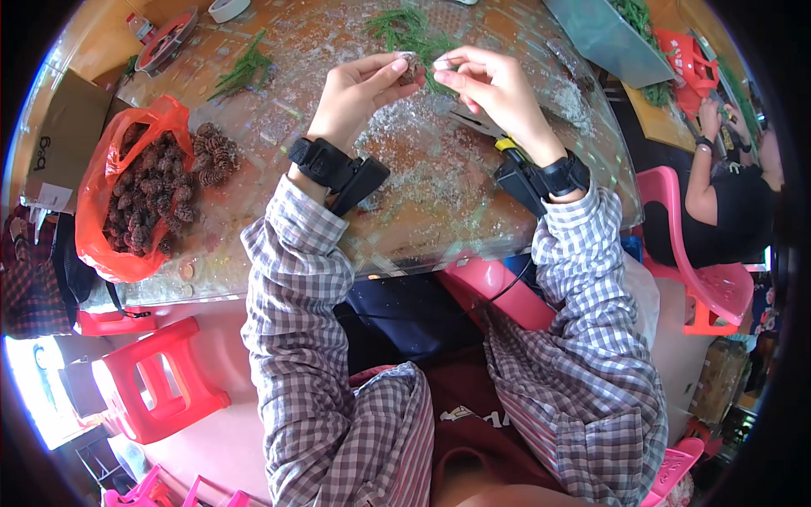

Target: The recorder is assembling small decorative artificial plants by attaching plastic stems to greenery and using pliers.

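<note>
A small brown pine cone (410,69) is pinched between the thumb and fingers of my left hand (365,91), above the far part of the table. Close beside it, my right hand (490,83) has thumb and index finger pressed together; whatever is between them is too small to name. Pliers with yellow on the handles (483,127) lie beneath my right wrist, jaws pointing left. Green needle sprigs (407,32) lie just beyond both hands. To the left, an orange-red plastic bag (95,218) stands open, full of pine cones (139,198), with several more cones (211,154) beside it.
White flakes cover much of the table (405,224). A green sprig (245,66) and a round tray (167,40) lie far left; a grey bin (610,38) with greenery stands far right. Another person (726,198) sits at right. A red stool (160,380) stands lower left.
</note>
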A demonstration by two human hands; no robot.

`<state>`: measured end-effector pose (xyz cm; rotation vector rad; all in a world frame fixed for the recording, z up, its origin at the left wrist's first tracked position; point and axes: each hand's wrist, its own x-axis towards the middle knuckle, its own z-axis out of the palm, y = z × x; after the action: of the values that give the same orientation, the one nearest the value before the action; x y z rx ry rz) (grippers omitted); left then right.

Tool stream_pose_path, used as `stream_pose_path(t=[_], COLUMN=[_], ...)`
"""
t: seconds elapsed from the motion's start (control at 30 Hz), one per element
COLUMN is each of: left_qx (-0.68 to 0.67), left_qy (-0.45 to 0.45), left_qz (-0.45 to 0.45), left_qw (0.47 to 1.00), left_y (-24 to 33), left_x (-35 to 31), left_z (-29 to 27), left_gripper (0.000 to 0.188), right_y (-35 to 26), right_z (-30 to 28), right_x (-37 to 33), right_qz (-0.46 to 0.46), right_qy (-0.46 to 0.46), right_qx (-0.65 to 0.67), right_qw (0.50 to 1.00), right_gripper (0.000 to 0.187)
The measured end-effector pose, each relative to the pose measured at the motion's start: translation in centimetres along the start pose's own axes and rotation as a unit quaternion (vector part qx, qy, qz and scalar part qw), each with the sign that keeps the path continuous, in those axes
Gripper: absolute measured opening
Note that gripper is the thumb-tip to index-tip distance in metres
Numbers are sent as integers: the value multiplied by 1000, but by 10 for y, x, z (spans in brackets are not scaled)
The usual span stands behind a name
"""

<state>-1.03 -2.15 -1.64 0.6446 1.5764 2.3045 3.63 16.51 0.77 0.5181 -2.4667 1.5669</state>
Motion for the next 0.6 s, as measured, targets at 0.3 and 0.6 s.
stream_pose_path(t=[0.3,0.6], left_qx=[-58,-63], left_qy=[18,-28], left_qz=[2,-29], left_qw=[998,997], left_y=[0,0], left_x=[-3,-5], left_z=[5,11], left_gripper=[28,26], right_y=[-3,-12], right_z=[6,15], right_x=[-3,-6], right_qz=[59,44], right_qy=[11,71], right_qx=[107,197], right_qw=[992,977], right_gripper=[28,29])
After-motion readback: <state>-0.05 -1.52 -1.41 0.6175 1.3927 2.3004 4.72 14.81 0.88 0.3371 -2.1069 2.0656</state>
